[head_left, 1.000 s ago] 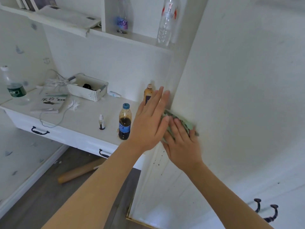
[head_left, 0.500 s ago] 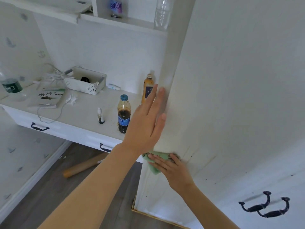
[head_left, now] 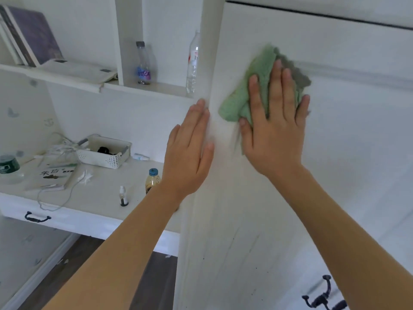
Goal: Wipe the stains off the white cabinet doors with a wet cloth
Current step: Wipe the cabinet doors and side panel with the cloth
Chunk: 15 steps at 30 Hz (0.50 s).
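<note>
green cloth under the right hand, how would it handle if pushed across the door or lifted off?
Probably floppy: the green cloth lies bunched in folds under the right hand, flat on the cabinet door. It likely slides only while pressed, bunching as it goes. Lifted, it should droop; looks light.

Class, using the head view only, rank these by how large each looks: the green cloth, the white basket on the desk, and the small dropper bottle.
1. Green cloth, though it is nearer the camera
2. White basket
3. Dropper bottle
</note>
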Each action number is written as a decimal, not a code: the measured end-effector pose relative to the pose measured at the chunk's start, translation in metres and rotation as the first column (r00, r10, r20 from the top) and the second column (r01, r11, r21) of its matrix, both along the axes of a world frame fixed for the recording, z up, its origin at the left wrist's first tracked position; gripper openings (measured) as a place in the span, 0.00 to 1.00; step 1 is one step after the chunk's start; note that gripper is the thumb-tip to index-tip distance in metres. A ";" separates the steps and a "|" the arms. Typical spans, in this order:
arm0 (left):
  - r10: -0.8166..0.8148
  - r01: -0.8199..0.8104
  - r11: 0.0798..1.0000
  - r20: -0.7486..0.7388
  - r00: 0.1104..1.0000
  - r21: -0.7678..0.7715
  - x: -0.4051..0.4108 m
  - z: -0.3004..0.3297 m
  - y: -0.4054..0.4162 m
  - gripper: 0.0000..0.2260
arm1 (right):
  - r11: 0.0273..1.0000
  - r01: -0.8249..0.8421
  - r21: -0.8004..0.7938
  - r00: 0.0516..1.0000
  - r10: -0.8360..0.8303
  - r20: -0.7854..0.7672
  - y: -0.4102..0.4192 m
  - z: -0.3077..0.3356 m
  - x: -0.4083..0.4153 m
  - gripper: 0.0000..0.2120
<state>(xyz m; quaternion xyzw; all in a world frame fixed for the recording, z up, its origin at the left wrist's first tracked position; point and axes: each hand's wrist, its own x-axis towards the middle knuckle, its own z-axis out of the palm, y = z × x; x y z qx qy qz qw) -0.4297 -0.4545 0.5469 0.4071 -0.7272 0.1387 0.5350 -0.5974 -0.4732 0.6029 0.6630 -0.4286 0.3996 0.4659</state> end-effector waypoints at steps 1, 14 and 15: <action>0.007 -0.007 1.000 -0.011 1.000 -0.005 -0.002 0.002 -0.001 0.23 | 1.000 0.005 0.024 1.000 -0.005 0.013 0.000 -0.017 0.001 0.28; 0.057 -0.047 0.996 0.140 0.988 -0.077 -0.024 0.028 0.005 0.24 | 0.999 0.013 0.045 0.995 -0.008 -0.095 0.012 -0.039 -0.051 0.29; 0.046 -0.031 0.994 0.159 0.986 -0.101 -0.027 0.033 0.005 0.24 | 1.000 0.024 0.009 0.999 -0.024 0.021 0.009 -0.015 -0.048 0.29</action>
